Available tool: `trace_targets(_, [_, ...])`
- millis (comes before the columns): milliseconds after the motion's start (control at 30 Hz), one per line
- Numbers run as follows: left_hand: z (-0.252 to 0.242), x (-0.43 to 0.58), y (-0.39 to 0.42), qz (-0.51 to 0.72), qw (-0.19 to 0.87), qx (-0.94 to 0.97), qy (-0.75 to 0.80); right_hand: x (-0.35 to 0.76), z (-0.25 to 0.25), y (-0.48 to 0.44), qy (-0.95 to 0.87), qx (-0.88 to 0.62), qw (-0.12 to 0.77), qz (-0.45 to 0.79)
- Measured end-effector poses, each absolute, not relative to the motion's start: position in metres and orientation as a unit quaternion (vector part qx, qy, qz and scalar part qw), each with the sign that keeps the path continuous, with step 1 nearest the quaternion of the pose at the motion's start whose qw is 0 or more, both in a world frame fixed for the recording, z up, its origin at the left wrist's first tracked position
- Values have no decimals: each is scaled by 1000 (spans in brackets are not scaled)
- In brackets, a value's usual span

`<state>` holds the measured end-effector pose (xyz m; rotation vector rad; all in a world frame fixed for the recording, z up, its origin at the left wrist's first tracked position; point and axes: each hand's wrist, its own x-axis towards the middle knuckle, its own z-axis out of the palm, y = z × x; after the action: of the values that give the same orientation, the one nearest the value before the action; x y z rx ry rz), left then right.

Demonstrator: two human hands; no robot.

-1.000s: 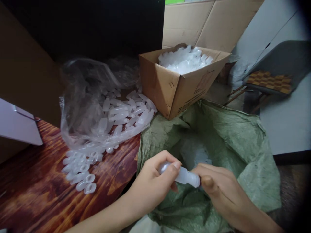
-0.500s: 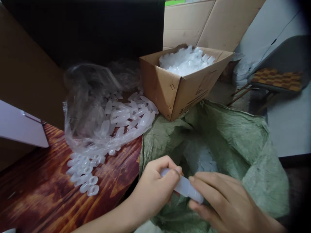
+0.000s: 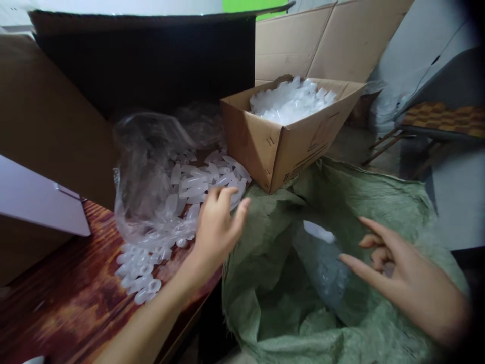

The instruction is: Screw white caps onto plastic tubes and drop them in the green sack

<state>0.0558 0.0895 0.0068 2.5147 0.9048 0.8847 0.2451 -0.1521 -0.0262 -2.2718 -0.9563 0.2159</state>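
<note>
My left hand is open, fingers spread, over the edge of a clear plastic bag full of small translucent plastic tubes. My right hand hangs open and empty above the mouth of a green woven sack. One translucent tube is in mid-air over the sack opening, apart from both hands. More such tubes lie deep inside the sack.
A cardboard box heaped with translucent tubes stands behind the sack. Loose plastic caps lie on the wooden table. A large dark carton stands at the back left, a chair at the right.
Both hands held one tube together over the sack. They have let it go; the tube drops toward the sack, my left hand has moved up to the clear bag, my right hand opened.
</note>
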Motion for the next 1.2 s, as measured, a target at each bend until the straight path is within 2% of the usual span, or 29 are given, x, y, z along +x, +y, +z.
trace_targets(133, [2,82,132,178,4,902,393,253,-16,-153,-147,-750,526,374])
trace_targets(233, [-3,93,141,119,-35,904,409,243,-7,-141,-8,-631,625,459])
trace_targets(367, [-10,94,141,99,-31,907,408,231,-14,-129,120,-520,675,509])
trace_targets(500, [-9,87,140,105,-30,906,410,218,-31,-131,60,-510,660,549])
trace_targets(633, [0,74,121,189,27,903,384,209,-35,-135,-150,-595,620,489])
trace_targets(733, [12,58,91,243,195,902,297,206,-26,-132,-297,-697,543,362])
trace_targets(867, [24,40,56,198,396,869,223,200,-5,-119,-436,-742,466,207])
trace_targets(1033, [23,32,40,161,473,844,195,187,13,-102,-597,-678,414,114])
trace_targets(1200, [21,32,38,142,515,813,231,182,9,-104,-690,-612,384,30])
